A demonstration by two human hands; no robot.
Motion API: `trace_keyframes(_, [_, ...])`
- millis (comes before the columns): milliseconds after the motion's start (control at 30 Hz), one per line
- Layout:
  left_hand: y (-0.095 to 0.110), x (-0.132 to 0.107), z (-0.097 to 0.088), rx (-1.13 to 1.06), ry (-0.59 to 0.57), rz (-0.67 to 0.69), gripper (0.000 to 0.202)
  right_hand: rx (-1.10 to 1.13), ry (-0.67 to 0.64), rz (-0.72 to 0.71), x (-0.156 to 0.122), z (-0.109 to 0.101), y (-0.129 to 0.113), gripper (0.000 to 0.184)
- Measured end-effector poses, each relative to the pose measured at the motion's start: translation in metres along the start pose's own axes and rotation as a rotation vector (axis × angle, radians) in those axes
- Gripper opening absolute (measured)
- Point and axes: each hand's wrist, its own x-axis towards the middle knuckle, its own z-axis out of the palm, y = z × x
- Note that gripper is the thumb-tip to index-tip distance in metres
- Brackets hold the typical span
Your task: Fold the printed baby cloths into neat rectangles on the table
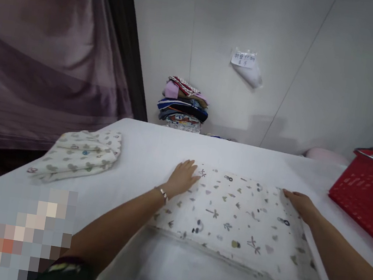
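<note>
A white cloth printed with small trees, leaves and animals lies folded in a flat rectangle on the white table, with layered edges along its near side. My left hand rests palm down at its far left corner, fingers stretched out and somewhat apart. At the far right corner, my right hand has its fingers close together on the cloth's edge. Part of that grip is hidden behind the hand.
Another printed cloth, loosely folded, lies on the table's left. A red basket stands at the right. Beyond the far edge rises a stack of folded clothes against the wall. A purple curtain hangs at the left.
</note>
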Motion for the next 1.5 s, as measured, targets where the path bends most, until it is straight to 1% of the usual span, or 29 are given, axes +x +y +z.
trace_keyframes(33, [-0.009, 0.014, 0.008, 0.028, -0.03, -0.037, 0.052, 0.001, -0.019, 0.025, 0.0, 0.0, 0.0, 0.041])
trace_keyframes(100, [-0.021, 0.03, 0.024, 0.043, -0.086, -0.114, 0.06, -0.003, -0.055, 0.031, -0.001, 0.001, 0.001, 0.045])
trace_keyframes(200, [-0.03, 0.035, 0.04, 0.028, -0.137, -0.193, 0.067, -0.072, -0.022, -0.083, 0.002, 0.004, 0.004, 0.047])
trace_keyframes(300, [-0.033, 0.032, 0.045, 0.038, -0.145, -0.216, 0.069, -0.226, 0.02, -0.175, 0.007, 0.01, 0.006, 0.046])
trace_keyframes(400, [-0.035, 0.031, 0.046, 0.048, -0.133, -0.221, 0.071, -0.316, -0.003, -0.198, 0.007, 0.013, 0.007, 0.047])
trace_keyframes(467, [-0.035, 0.032, 0.047, 0.054, -0.119, -0.212, 0.071, -0.36, -0.018, -0.199, 0.004, 0.012, 0.005, 0.049])
trace_keyframes(533, [-0.036, 0.033, 0.047, 0.058, -0.106, -0.205, 0.071, -0.438, 0.01, -0.229, -0.003, 0.009, -0.001, 0.05])
trace_keyframes(567, [-0.036, 0.033, 0.048, 0.059, -0.104, -0.204, 0.071, -0.482, 0.047, -0.273, -0.008, 0.009, -0.007, 0.05])
trace_keyframes(600, [-0.036, 0.033, 0.048, 0.06, -0.104, -0.204, 0.07, -0.519, 0.093, -0.347, -0.014, 0.01, -0.013, 0.05])
trace_keyframes(667, [-0.036, 0.034, 0.048, 0.06, -0.107, -0.205, 0.07, -0.543, 0.16, -0.561, -0.029, 0.017, -0.031, 0.05])
trace_keyframes(700, [-0.036, 0.034, 0.049, 0.06, -0.106, -0.205, 0.071, -0.526, 0.154, -0.679, -0.037, 0.023, -0.041, 0.051])
trace_keyframes(733, [-0.036, 0.034, 0.049, 0.058, -0.104, -0.204, 0.071, -0.499, 0.112, -0.783, -0.046, 0.031, -0.052, 0.053])
trace_keyframes(800, [-0.037, 0.034, 0.049, 0.053, -0.098, -0.203, 0.07, -0.445, -0.04, -0.932, -0.062, 0.05, -0.072, 0.061])
trace_keyframes(867, [-0.038, 0.034, 0.05, 0.05, -0.088, -0.198, 0.07, -0.428, -0.19, -1.018, -0.073, 0.068, -0.086, 0.069])
trace_keyframes(933, [-0.038, 0.033, 0.051, 0.047, -0.081, -0.195, 0.069, -0.443, -0.306, -1.025, -0.077, 0.081, -0.092, 0.074])
trace_keyframes(1033, [-0.038, 0.033, 0.052, 0.044, -0.079, -0.198, 0.069, -0.474, -0.404, -0.951, -0.075, 0.087, -0.092, 0.077])
trace_keyframes(1133, [-0.038, 0.033, 0.052, 0.042, -0.074, -0.198, 0.07, -0.491, -0.409, -0.912, -0.077, 0.083, -0.097, 0.079])
trace_keyframes(1233, [-0.038, 0.034, 0.054, 0.041, -0.068, -0.202, 0.071, -0.484, -0.359, -0.95, -0.091, 0.085, -0.117, 0.082])
trace_keyframes(1300, [-0.038, 0.034, 0.055, 0.045, -0.065, -0.205, 0.071, -0.458, -0.355, -1.013, -0.102, 0.094, -0.133, 0.084])
trace_keyframes(1367, [-0.039, 0.034, 0.056, 0.054, -0.057, -0.203, 0.071, -0.431, -0.398, -1.05, -0.11, 0.108, -0.145, 0.085])
trace_keyframes(1433, [-0.039, 0.034, 0.056, 0.065, -0.051, -0.203, 0.071, -0.415, -0.449, -1.049, -0.113, 0.122, -0.152, 0.086])
trace_keyframes(1500, [-0.038, 0.034, 0.055, 0.073, -0.055, -0.209, 0.071, -0.407, -0.48, -1.033, -0.113, 0.13, -0.156, 0.085])
